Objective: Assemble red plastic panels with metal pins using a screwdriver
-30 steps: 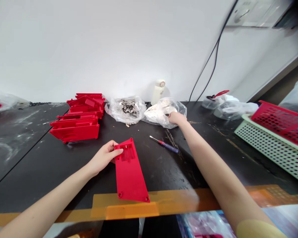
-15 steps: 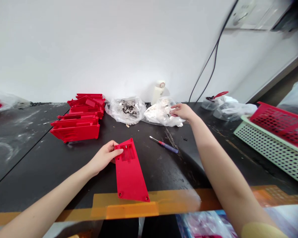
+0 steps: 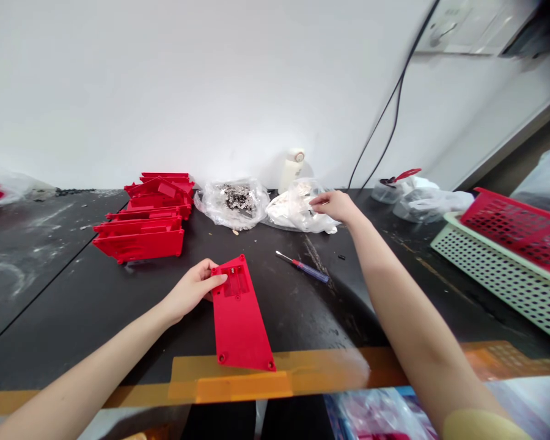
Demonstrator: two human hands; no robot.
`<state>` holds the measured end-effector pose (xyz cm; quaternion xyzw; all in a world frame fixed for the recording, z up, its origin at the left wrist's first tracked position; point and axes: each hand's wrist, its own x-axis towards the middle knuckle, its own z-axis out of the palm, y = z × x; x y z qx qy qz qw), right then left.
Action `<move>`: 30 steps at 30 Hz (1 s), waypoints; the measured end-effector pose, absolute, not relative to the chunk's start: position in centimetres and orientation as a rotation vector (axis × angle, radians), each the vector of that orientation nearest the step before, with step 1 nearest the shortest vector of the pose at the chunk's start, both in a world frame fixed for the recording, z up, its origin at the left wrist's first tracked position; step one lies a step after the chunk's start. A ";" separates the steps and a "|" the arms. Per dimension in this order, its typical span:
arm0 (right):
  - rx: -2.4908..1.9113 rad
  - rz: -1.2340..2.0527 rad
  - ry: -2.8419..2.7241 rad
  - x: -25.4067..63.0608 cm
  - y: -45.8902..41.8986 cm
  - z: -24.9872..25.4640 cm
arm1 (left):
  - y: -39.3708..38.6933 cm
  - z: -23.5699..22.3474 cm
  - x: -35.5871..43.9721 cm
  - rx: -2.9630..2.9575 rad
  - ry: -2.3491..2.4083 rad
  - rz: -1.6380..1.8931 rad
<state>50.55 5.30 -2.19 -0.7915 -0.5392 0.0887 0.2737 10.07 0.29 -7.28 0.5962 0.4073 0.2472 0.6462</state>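
A red plastic housing [image 3: 242,333], with a recessed battery compartment at its upper end and screw holes at its corners, is tilted over the front of the table. My left hand [image 3: 198,286] grips its upper left edge, thumb on top beside the compartment, the other fingers mostly hidden beneath. At the back, my right hand [image 3: 333,205] reaches to a clear plastic bag of white parts [image 3: 288,208]. Its fingers are stretched and slightly apart at the bag's right side, and I see nothing held in them. A screwdriver [image 3: 309,270] with a blue and red handle lies between the hands.
Several red housings [image 3: 140,244] stand in a row at back left. Beside them sits a clear bag of small metal parts [image 3: 238,203]. A cream bottle [image 3: 291,171] stands by the wall. A pale green basket [image 3: 499,278] and a red basket [image 3: 522,223] occupy the right.
My right hand has shifted slightly left over the bag of white parts, its fingers stretching a little further. My left hand and the red housing have hardly moved.
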 end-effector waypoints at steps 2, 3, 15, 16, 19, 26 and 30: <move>-2.131 0.227 -1.459 50.4 5.1 -2.1 | 0.3 -7.4 10.1 1.355 0.927 0.563; -2.128 0.222 -1.455 50.3 5.0 -2.0 | 0.4 -7.4 10.1 1.354 0.925 0.564; -1.593 0.543 -1.449 41.1 2.4 2.5 | 0.2 -7.2 10.2 1.347 0.920 0.582; -1.481 0.662 -1.480 39.2 1.8 2.6 | 0.2 -7.2 10.2 1.344 0.922 0.581; -1.307 0.878 -1.739 33.6 0.0 1.8 | 0.3 -7.1 10.1 1.340 0.923 0.578; -1.295 0.688 -2.226 29.1 -1.1 -1.5 | 0.3 -7.1 10.0 1.343 0.926 0.584; -1.353 0.579 -2.329 29.0 -1.1 -1.6 | 0.3 -7.1 10.0 1.337 0.925 0.589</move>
